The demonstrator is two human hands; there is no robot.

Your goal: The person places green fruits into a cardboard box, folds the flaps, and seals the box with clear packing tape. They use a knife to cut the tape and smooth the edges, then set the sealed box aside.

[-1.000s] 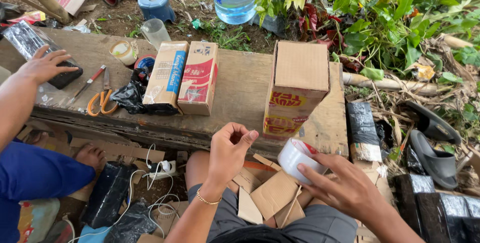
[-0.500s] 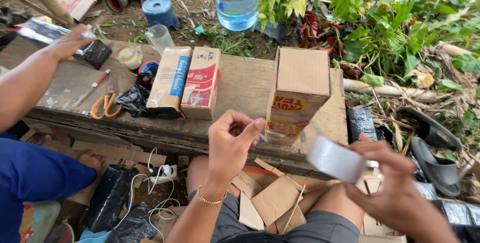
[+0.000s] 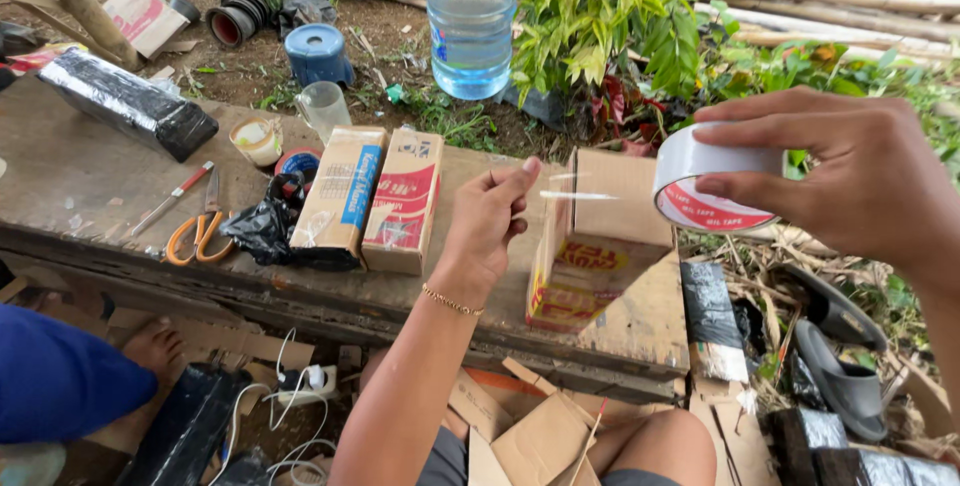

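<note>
My right hand [image 3: 860,181] holds up a roll of clear tape [image 3: 710,181] at the right, above the table's edge. My left hand [image 3: 490,226] pinches the free end of the tape strip [image 3: 580,195], which stretches between the two hands. Just behind the strip stands an upright cardboard box [image 3: 600,241] on the wooden table [image 3: 80,196]. Two flat cardboard boxes [image 3: 375,201] lie side by side left of my left hand.
Orange-handled scissors [image 3: 195,231], a utility knife [image 3: 170,199], a black plastic bag [image 3: 262,228], a small tape roll [image 3: 255,138] and a black-wrapped package [image 3: 125,104] lie on the table. A large water bottle [image 3: 470,21] stands behind. Another person's blue-clad leg [image 3: 60,381] and foot are lower left. Cardboard scraps lie below.
My right hand has lifted the tape roll up and to the right, pulling a strip out from my left hand. The other person's arm has left the table; the black package now lies there.
</note>
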